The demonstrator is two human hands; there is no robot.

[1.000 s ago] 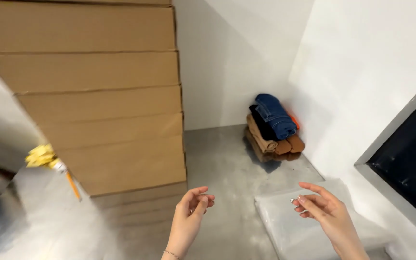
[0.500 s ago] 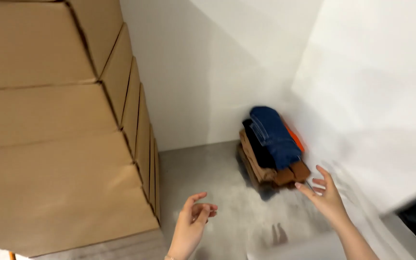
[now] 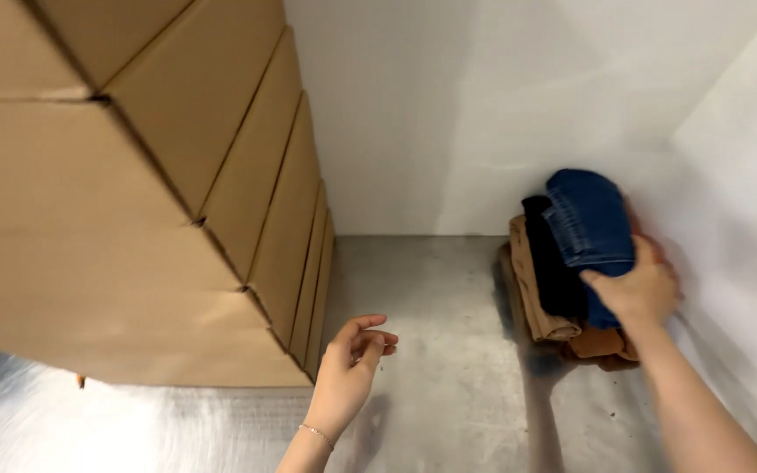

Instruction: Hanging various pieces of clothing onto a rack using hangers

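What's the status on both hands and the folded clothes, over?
Right hand gripping the blue jeans atop the folded clothes pile. Left hand empty, fingers curled, above the metal table. Cardboard boxes stacked left, apart from the pile.

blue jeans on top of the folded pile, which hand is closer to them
Right. The right hand rests on the folded blue jeans, fingers over their near edge. The left hand hangs open above the metal table, well off to their left.
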